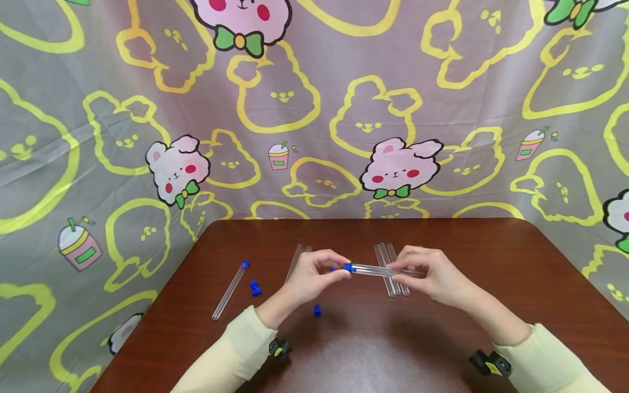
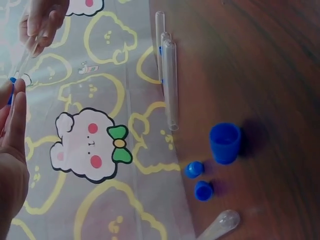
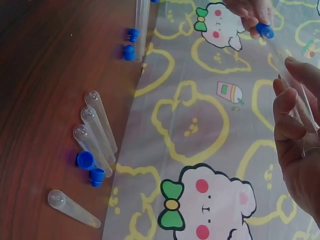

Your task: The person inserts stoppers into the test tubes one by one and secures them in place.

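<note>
Both hands are raised over the table, with a clear test tube [image 1: 371, 270] lying nearly level between them. My left hand [image 1: 309, 278] pinches the blue cap [image 1: 349, 267] at the tube's left end between thumb and fingers. The cap sits at the tube's mouth, and the right wrist view shows this blue cap [image 3: 266, 31] in line with the tube. Toward the other end, my right hand [image 1: 439, 275] holds the glass with thumb and curled fingers. Behind the held tube, several uncapped test tubes [image 1: 388, 284] lie side by side on the table.
At the left lies a test tube with a blue cap [image 1: 231, 290]. Loose blue caps [image 1: 255, 288] are beside it, and another blue cap [image 1: 317, 310] stands nearer the front. More tubes [image 1: 295, 261] lie partly behind the left hand. A patterned curtain [image 1: 314, 125] hangs around the brown table [image 1: 344, 355].
</note>
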Action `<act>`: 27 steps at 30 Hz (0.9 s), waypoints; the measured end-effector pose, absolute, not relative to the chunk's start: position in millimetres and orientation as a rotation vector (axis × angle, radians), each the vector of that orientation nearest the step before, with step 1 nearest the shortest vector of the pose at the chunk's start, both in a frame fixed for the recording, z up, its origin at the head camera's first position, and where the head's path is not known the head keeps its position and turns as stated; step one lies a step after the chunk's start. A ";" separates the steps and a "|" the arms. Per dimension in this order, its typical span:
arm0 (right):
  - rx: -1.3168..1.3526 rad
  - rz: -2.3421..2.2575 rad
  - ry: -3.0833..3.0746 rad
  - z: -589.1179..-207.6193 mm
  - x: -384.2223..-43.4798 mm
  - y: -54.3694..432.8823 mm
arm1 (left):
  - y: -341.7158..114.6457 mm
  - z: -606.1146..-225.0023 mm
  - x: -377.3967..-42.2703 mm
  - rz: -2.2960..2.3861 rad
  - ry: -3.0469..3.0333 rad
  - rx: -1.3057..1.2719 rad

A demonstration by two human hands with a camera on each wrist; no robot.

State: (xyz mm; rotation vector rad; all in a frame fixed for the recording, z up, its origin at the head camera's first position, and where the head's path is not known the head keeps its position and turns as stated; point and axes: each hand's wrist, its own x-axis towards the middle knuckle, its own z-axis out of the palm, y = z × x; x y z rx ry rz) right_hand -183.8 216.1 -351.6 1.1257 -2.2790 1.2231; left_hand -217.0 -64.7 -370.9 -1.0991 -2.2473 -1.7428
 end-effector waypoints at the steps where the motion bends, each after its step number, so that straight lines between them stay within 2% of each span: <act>1: 1.138 1.223 -2.272 -350.6 -183.6 215.4 | -65.0 -370.8 -216.5 -1.713 -2.226 -1.118; 10: 1.182 1.323 -2.276 -351.7 -183.5 213.7 | -64.7 -375.3 -216.4 -1.646 -2.079 -1.258; 15: 1.134 1.357 -2.316 -354.5 -185.1 211.9 | -63.9 -373.4 -213.0 -1.708 -2.106 -1.202; 21: 1.066 1.214 -2.339 -360.0 -185.1 210.2 | -62.4 -354.4 -195.9 -1.683 -2.177 -1.166; 27: 1.072 0.957 -2.419 -366.1 -183.6 212.8 | -62.5 -374.7 -208.7 -1.604 -2.187 -1.267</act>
